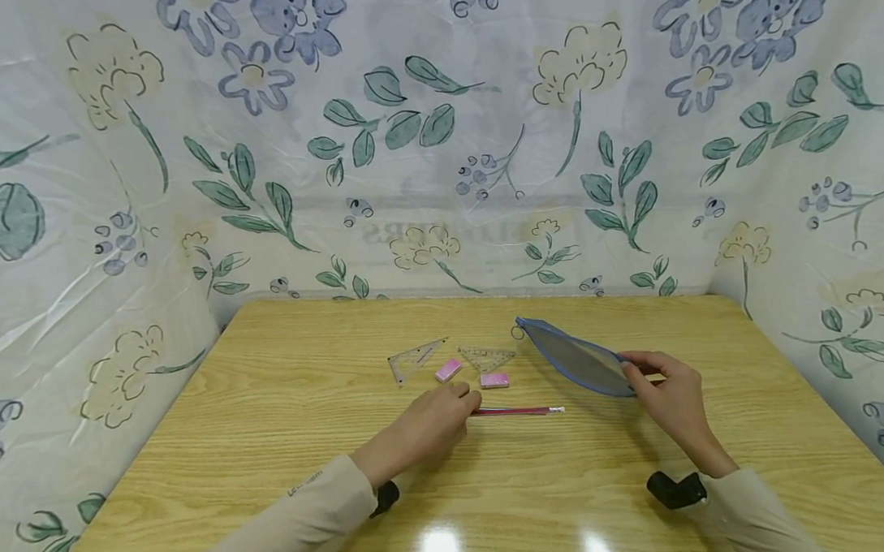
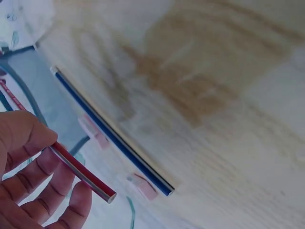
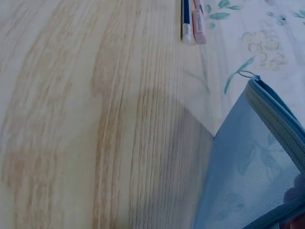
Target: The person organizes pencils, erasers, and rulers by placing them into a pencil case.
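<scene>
My left hand [image 1: 434, 422] pinches a red pencil [image 2: 83, 174] between thumb and fingers, low over the table. A blue pencil [image 2: 112, 131] lies on the tabletop beside it, apart from the fingers. On the right, my right hand [image 1: 669, 391] grips one end of a blue mesh zip pouch [image 1: 580, 360], held tilted above the table. The pouch's far corner, with a small ring, points to the back left. In the right wrist view the pouch [image 3: 257, 157] hides most of that hand. It looks flat and see-through, with nothing visible inside.
Two pink erasers, one angled [image 1: 448, 370] and one straight [image 1: 493, 380], lie behind the pencils. Farther back are two clear set squares, a long one [image 1: 416, 360] and a smaller one [image 1: 486, 357]. A flowered curtain [image 1: 439, 187] surrounds the wooden table [image 1: 307, 378].
</scene>
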The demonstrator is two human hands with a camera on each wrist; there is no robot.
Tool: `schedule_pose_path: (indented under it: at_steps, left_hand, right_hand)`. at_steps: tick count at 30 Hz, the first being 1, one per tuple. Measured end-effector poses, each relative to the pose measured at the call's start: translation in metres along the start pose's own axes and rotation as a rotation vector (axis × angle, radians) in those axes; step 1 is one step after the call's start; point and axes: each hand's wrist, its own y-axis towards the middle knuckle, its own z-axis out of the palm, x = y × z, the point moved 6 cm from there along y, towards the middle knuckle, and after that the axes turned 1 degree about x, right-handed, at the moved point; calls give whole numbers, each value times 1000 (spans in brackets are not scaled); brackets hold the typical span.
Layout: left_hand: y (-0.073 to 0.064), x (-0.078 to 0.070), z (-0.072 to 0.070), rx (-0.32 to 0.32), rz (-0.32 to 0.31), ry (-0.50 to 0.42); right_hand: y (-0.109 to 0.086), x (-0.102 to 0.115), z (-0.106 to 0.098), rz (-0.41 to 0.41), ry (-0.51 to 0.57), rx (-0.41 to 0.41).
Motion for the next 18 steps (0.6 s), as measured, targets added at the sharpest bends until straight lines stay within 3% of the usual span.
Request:
schedule_pose_path:
  at_steps: [6, 18]
  left_hand:
    - [3, 4, -7, -45, -4, -7]
    - [11, -2, -15, -150, 52, -31]
  right_hand:
    - [0, -1, -1, 17, 16, -2]
    - [0, 1, -4, 24, 44, -20]
